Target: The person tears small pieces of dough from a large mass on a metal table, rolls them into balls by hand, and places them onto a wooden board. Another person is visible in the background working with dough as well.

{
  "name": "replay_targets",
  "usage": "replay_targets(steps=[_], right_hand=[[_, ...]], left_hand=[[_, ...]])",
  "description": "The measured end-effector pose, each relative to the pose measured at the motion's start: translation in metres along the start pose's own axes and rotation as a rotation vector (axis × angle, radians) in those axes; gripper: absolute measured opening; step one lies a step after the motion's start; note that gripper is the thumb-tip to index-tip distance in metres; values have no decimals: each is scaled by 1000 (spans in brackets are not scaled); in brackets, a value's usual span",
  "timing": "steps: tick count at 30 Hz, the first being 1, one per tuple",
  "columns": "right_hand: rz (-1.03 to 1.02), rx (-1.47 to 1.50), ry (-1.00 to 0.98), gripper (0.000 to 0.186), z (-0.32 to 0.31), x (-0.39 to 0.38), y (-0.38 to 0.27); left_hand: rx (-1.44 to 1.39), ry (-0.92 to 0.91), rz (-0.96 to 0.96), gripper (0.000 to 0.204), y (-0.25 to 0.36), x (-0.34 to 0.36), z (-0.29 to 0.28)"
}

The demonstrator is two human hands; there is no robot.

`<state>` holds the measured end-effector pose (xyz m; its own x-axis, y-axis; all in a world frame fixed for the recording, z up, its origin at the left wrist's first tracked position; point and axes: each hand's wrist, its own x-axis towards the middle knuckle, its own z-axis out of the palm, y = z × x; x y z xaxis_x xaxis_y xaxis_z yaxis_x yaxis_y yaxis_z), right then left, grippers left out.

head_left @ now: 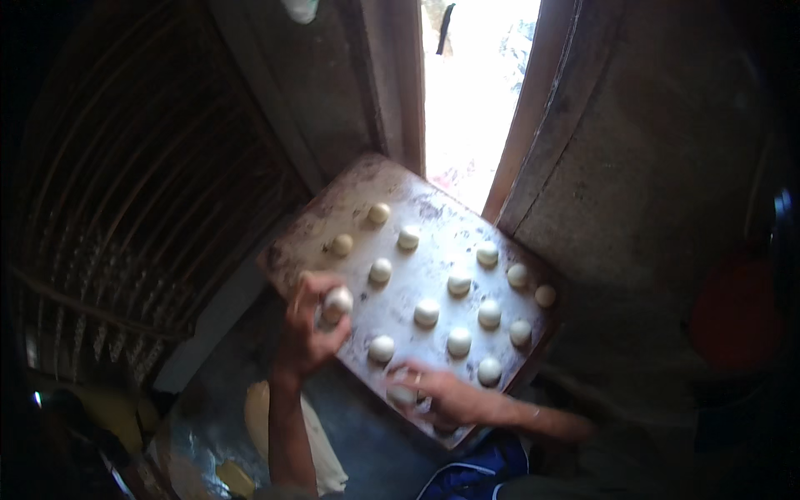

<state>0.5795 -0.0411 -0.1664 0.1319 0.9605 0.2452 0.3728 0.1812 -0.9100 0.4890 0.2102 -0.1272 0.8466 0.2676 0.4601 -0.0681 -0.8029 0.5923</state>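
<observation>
Pale, round dough balls [427,312] stand spaced apart in loose rows on a worn, floury board [433,204]. At the board's left edge my left hand [307,333] has its thumb and fingers closed round one dough ball [337,302]. My right hand [450,398] is over the near edge, its fingers curled about another pale ball [402,393], slightly blurred by motion. Another ball is partly hidden under that hand's wrist side. Beside my left forearm lies a long, pale slab of dough [260,417].
A small yellowish piece [235,479] lies on the dark surface [208,417] at lower left. A slatted rack [142,167] leans at the left. Beyond the board is a bright doorway [471,100] between wooden posts. A red round object [737,312] is at far right, blue cloth [479,471] below.
</observation>
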Motion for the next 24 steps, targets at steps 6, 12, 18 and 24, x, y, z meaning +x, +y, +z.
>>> replay_targets(steps=[6,12,18,24], right_hand=[[-343,-573,730,51,-181,116,-12],[-444,-794,882,95,-203,153,89],[201,-1004,538,124,-178,103,144],[141,-467,392,91,-76,28,74]], left_hand=[[-178,98,-88,55,-93,208,118],[161,-99,-97,78,-192,213,209],[166,68,-50,85,-95,147,141],[10,449,-655,45,9,-154,15]])
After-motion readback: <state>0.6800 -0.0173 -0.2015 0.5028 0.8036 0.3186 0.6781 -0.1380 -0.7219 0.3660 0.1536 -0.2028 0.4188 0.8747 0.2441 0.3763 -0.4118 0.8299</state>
